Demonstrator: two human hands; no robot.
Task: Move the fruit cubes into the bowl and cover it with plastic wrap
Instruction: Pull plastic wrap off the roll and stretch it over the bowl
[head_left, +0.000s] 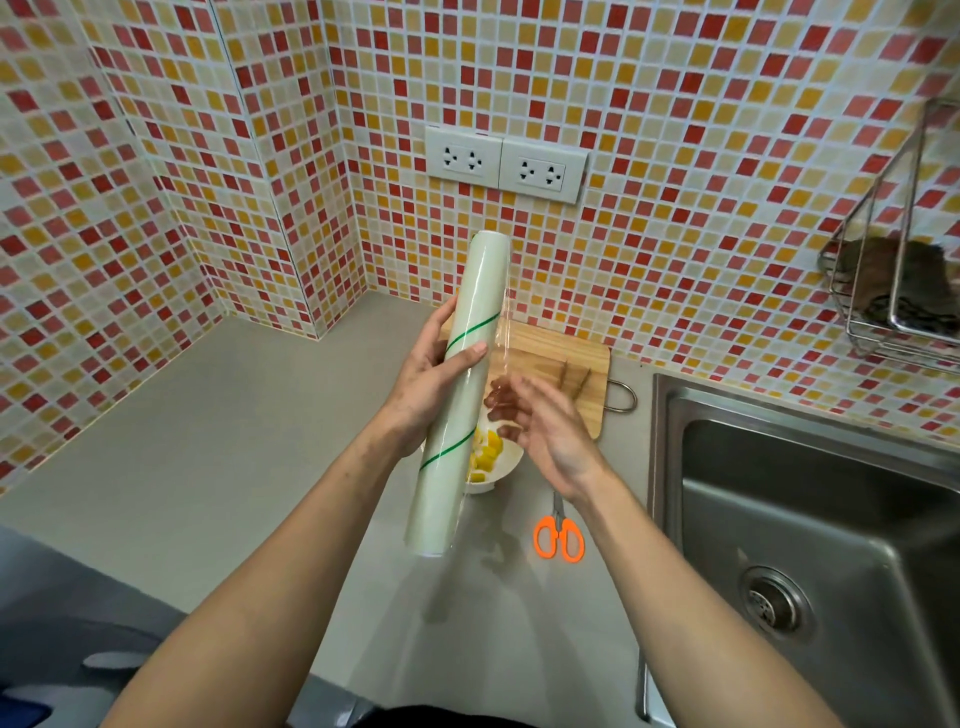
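Note:
My left hand (428, 382) grips a long roll of plastic wrap (460, 395), pale with thin green stripes, held tilted above the counter. A clear flap of wrap (504, 353) hangs off the roll's right side. My right hand (545, 431) is beside the roll, its fingertips blurred behind that loose film; whether they pinch it I cannot tell. Below the roll stands a white bowl (498, 470) with yellow fruit cubes (485, 457) in it, partly hidden by the roll.
A wooden cutting board (576, 364) lies behind the bowl against the tiled wall. Orange-handled scissors (559, 535) lie on the grey counter (234, 441). A steel sink (810, 519) is at the right, a wire rack (893, 280) above it.

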